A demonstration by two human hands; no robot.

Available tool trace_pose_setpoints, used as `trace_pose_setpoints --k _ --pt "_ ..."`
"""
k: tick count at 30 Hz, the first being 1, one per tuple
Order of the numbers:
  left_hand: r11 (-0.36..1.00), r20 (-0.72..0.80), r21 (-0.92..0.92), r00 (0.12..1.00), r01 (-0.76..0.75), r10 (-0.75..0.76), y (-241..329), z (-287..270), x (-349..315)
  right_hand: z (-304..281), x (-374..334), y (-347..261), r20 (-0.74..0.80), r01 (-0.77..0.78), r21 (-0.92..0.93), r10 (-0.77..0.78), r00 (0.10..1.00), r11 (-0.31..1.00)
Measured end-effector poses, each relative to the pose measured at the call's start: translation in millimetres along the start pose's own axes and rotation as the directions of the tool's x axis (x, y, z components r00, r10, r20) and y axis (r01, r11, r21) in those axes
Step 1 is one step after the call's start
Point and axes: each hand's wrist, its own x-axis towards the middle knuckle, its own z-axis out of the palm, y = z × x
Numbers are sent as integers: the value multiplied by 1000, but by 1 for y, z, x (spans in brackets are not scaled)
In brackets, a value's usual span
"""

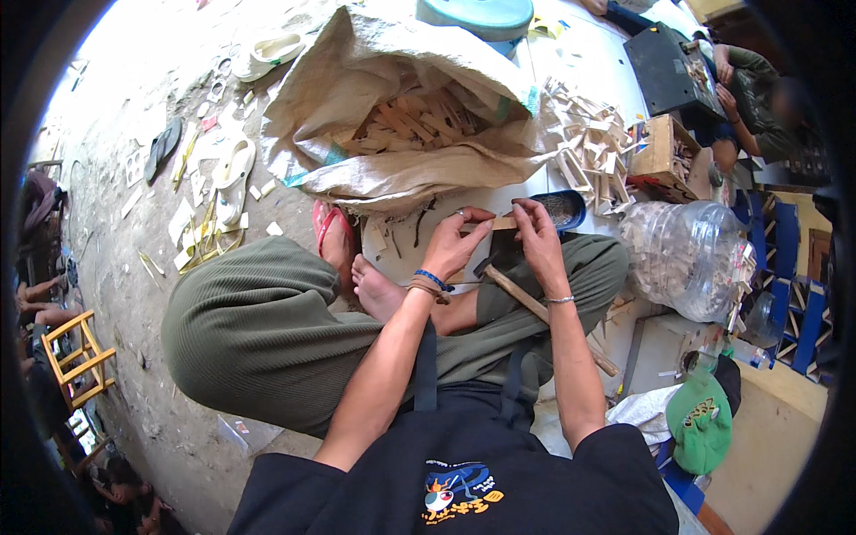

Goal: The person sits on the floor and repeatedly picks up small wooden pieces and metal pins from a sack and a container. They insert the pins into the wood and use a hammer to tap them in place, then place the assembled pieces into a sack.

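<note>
Between both hands, above my lap, is a short flat wooden strip (503, 224). My left hand (457, 242) pinches its left end between thumb and fingers. My right hand (537, 234) grips the right end the same way. A hammer (522, 292) with a wooden handle lies slanted across my right leg, its dark head below the strip. Just beyond my right hand stands a small blue tray (578, 220) with tiny items inside, too small to make out. In front of me an open woven sack (308, 125) holds many wooden strips (419, 120).
To the right are a heap of wood pieces (593, 147), a wooden box (655, 152) and a large clear plastic bottle (687, 254). A green cap (700, 423) lies lower right. Clogs (234, 174) and scraps are at left. Another person (758, 98) sits at far right beside a black box (664, 71).
</note>
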Motion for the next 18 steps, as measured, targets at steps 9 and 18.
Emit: trace_pose_setpoints --k 9,18 --pt "998 -37 -54 999 26 -28 -2 6 0 -84 39 26 -294 -73 -734 -219 931 675" --pt "995 -65 -86 996 57 -63 -4 10 2 -80 49 34 -127 -108 -958 -56 990 265"
